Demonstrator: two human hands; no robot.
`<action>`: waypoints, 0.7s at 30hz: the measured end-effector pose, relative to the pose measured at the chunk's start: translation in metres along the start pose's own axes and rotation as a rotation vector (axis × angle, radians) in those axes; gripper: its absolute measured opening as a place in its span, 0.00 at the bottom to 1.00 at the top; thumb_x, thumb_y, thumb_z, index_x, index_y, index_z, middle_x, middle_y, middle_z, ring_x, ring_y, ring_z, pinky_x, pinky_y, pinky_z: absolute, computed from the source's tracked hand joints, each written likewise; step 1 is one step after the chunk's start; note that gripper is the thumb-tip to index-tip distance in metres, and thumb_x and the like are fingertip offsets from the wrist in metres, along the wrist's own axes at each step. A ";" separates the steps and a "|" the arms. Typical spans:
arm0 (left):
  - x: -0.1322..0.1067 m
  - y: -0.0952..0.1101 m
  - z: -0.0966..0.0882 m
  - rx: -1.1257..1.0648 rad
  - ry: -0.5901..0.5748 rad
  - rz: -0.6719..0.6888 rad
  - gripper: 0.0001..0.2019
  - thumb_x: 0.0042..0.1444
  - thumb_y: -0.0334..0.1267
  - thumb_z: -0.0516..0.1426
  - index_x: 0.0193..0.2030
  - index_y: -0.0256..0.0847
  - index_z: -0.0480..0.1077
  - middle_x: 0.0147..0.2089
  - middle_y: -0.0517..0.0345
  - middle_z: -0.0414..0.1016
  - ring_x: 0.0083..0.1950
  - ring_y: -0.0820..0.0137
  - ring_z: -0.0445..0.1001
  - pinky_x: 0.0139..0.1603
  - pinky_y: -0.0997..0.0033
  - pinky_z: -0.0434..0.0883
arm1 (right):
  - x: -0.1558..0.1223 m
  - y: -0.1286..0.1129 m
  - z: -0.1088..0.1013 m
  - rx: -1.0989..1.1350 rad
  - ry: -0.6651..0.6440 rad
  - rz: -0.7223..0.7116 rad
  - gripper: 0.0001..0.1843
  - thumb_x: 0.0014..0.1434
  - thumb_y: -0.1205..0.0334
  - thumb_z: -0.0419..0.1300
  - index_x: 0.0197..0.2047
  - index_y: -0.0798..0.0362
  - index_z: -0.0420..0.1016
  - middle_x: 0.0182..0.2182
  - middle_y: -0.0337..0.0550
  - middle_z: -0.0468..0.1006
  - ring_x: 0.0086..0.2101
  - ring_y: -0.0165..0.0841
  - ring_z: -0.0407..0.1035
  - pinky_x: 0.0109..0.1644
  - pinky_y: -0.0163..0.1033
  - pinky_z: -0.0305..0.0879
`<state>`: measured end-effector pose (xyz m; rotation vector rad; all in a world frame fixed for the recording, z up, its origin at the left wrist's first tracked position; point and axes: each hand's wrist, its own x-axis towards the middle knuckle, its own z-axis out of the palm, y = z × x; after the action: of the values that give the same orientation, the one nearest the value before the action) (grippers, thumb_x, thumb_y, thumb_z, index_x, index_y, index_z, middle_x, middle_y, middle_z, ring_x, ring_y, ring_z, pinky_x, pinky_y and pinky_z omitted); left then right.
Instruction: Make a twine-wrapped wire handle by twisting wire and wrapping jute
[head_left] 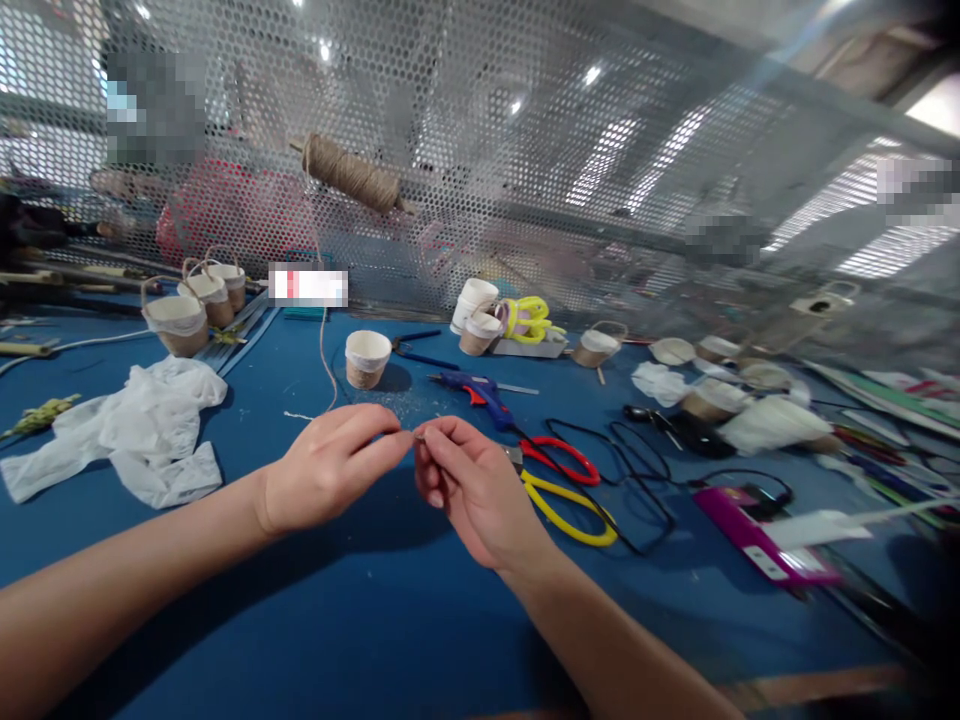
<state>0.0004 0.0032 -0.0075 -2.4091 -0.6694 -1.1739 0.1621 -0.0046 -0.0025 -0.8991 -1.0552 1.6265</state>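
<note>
Both my hands meet over the blue table [360,610]. My left hand [326,468] and my right hand [469,485] pinch fingertip to fingertip on something tiny between them, too small to name. A strand of jute twine [324,345] hangs from a spool [351,173] on the mesh screen down to the table just beyond my left hand. A small twine-wrapped paper cup [367,358] stands behind my hands.
A blue glue gun [480,390], red scissors [559,458] and yellow scissors [566,508] lie right of my hands, with black cables [630,470] and a magenta device [757,535]. White plastic [142,430] lies left. Several small baskets [191,305] stand at back left. Another person sits behind the mesh.
</note>
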 end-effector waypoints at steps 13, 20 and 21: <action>0.005 0.009 0.005 -0.319 -0.002 -0.458 0.05 0.53 0.29 0.52 0.29 0.35 0.68 0.27 0.59 0.70 0.27 0.78 0.68 0.27 0.79 0.66 | 0.000 0.007 -0.006 -0.334 0.047 -0.272 0.10 0.55 0.56 0.55 0.33 0.54 0.71 0.24 0.38 0.69 0.21 0.24 0.60 0.21 0.31 0.58; 0.017 0.012 0.001 -0.976 -0.119 -1.081 0.05 0.48 0.34 0.56 0.25 0.35 0.65 0.24 0.62 0.70 0.24 0.79 0.66 0.25 0.78 0.64 | -0.002 0.003 -0.003 -0.452 0.080 -0.268 0.09 0.54 0.57 0.56 0.33 0.54 0.69 0.23 0.37 0.68 0.20 0.24 0.60 0.22 0.32 0.58; 0.018 0.012 0.001 -1.035 -0.129 -1.129 0.05 0.46 0.34 0.57 0.24 0.35 0.65 0.22 0.63 0.68 0.22 0.79 0.64 0.23 0.79 0.63 | -0.002 0.003 -0.003 -0.478 0.084 -0.270 0.09 0.54 0.56 0.56 0.33 0.53 0.68 0.23 0.36 0.67 0.20 0.24 0.60 0.22 0.32 0.58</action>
<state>0.0173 -0.0019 0.0049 -2.9082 -2.0314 -2.1931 0.1647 -0.0064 -0.0060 -1.0681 -1.4687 1.1205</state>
